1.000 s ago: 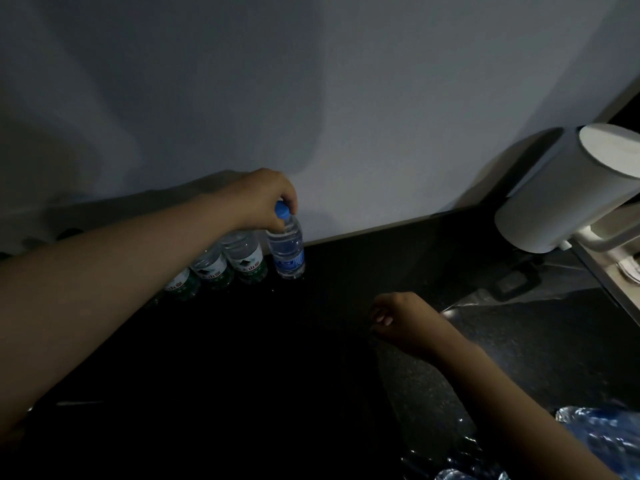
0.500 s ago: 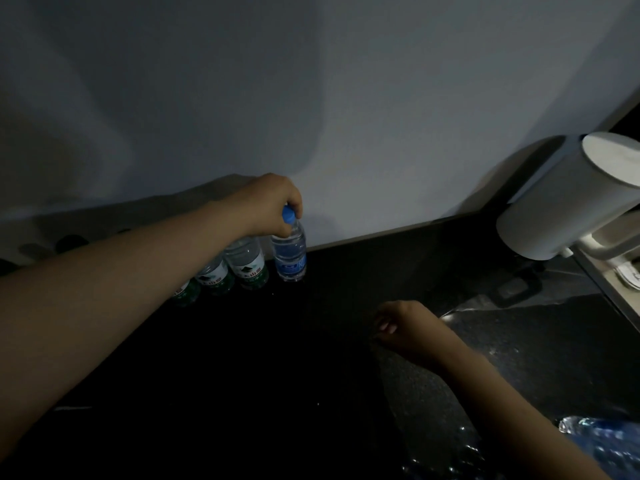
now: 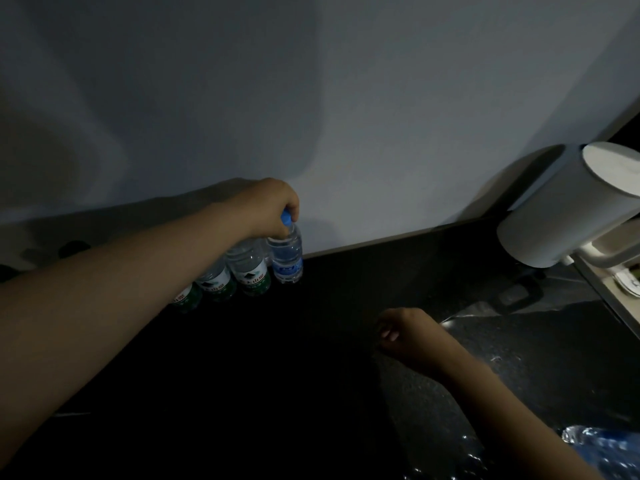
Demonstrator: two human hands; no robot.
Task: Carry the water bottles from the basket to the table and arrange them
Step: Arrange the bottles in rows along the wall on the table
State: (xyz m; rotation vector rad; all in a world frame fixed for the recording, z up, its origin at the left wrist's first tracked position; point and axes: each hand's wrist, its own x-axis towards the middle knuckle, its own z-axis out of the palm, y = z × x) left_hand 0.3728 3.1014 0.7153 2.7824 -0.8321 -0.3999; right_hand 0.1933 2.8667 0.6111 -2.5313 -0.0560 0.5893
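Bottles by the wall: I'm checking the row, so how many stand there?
4. A blue-label bottle at the right end, its cap gripped by the left hand; three green-label bottles to its left. The arm may hide more.

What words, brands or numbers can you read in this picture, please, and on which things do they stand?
Nothing can be quoted.
On the blue-label bottle: white print, too blurred to read.
On the green-label bottles: a dark triangular mark and small print, too blurred to read.
On the white kettle: no text visible.
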